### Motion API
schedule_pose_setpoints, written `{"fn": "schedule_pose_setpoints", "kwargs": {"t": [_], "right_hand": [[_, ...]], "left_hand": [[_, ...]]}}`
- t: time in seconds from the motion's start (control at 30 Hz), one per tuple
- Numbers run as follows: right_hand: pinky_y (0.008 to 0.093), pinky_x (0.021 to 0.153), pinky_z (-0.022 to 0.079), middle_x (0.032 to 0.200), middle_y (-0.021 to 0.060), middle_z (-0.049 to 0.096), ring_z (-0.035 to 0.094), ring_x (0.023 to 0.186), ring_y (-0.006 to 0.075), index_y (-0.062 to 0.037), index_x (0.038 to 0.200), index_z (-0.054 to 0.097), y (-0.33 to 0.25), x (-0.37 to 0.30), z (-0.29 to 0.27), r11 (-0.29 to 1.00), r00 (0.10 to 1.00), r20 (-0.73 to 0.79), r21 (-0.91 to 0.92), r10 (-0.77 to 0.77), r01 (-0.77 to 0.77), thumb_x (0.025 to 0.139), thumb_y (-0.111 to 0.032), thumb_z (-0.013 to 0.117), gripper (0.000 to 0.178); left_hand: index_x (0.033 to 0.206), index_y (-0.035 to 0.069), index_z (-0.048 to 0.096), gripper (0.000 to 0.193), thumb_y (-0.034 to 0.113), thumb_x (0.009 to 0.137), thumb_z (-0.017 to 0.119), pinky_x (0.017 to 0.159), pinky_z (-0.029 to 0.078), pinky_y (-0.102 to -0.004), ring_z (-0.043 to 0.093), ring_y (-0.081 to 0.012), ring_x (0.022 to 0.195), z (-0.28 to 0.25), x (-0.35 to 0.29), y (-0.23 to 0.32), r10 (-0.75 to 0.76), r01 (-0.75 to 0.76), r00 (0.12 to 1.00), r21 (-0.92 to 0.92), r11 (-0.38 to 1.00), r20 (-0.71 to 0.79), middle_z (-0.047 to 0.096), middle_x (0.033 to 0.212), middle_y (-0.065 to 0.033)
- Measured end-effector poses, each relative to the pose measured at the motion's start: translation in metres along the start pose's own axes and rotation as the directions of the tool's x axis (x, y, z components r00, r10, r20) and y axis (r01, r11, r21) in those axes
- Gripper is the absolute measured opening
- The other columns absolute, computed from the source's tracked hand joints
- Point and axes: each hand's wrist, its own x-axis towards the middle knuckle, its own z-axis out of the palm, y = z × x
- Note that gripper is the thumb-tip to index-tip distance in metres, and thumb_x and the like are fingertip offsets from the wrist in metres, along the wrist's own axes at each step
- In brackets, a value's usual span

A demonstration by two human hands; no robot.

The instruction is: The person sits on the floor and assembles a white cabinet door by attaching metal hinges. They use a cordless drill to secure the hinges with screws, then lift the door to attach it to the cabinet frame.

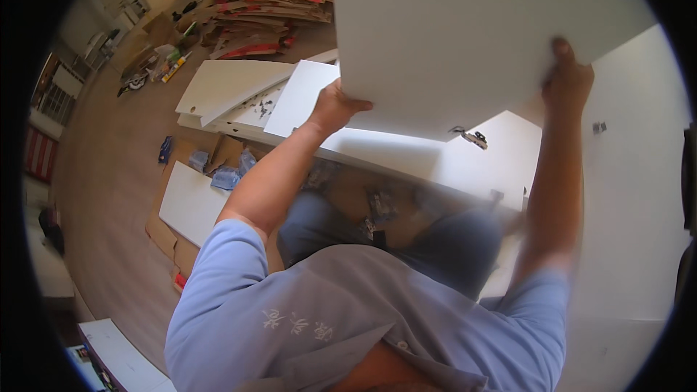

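A large white cabinet door panel is held up in front of me by both hands. My left hand grips its left edge near the lower corner, thumb across the near face. Farther up on the right side, my right hand clasps the panel with the thumb on the same face; its other fingers are hidden behind. A metal hinge sticks out from the panel's lower edge. Below lies a long white cabinet board, partly shaded by the panel. A small metal fitting sits on the tall white side panel at right.
Several white boards lie stacked at left, with small loose hardware on them. Flattened cardboard is piled behind. Blue plastic bags and a white board rest on cardboard beside my left arm. Tools and tubes litter the floor.
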Motion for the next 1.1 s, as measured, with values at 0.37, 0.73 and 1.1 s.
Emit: {"fn": "schedule_pose_setpoints", "kwargs": {"t": [0.37,0.73,1.1], "right_hand": [[0.0379,0.087,0.054,0.112,0.0187,0.065,0.063,0.1,0.0284,0.0128,0.125,0.054,0.034,0.02,0.019,0.994,0.986,0.158,0.101,-0.049,0.033,0.075,-0.044,0.091,0.084],[0.0372,0.075,0.058,0.09,0.013,0.074,0.074,0.082,0.0279,-0.0027,0.098,0.075,0.043,0.065,0.022,0.933,0.93,0.205,-0.13,-0.306,0.336,0.068,-0.042,0.094,0.053],[0.0361,0.073,0.058,0.091,0.0127,0.076,0.074,0.081,0.028,-0.0068,0.101,0.073,0.036,0.088,0.023,0.978,0.912,0.369,-0.166,0.18,-0.126,0.07,-0.038,0.094,0.048]], "left_hand": [[0.113,0.001,0.069,0.033,-0.007,0.082,0.076,0.087,0.056,-0.0302,0.067,-0.0141,0.098,-0.001,0.025,-0.024,-0.105,0.104,0.995,0.092,0.99,0.0,0.073,0.105,-0.0045],[0.138,-0.004,0.051,0.045,0.022,0.103,0.06,0.107,0.047,-0.0363,0.058,-0.0247,0.12,-0.057,0.152,0.421,0.992,-0.446,0.066,0.893,-0.063,0.104,0.059,0.133,-0.0158],[0.141,0.005,0.05,0.071,0.051,0.091,0.071,0.106,0.041,-0.05,0.053,-0.0388,0.123,0.026,0.244,0.589,0.752,-0.143,0.585,0.951,-0.273,0.304,0.057,0.133,-0.0202]]}}
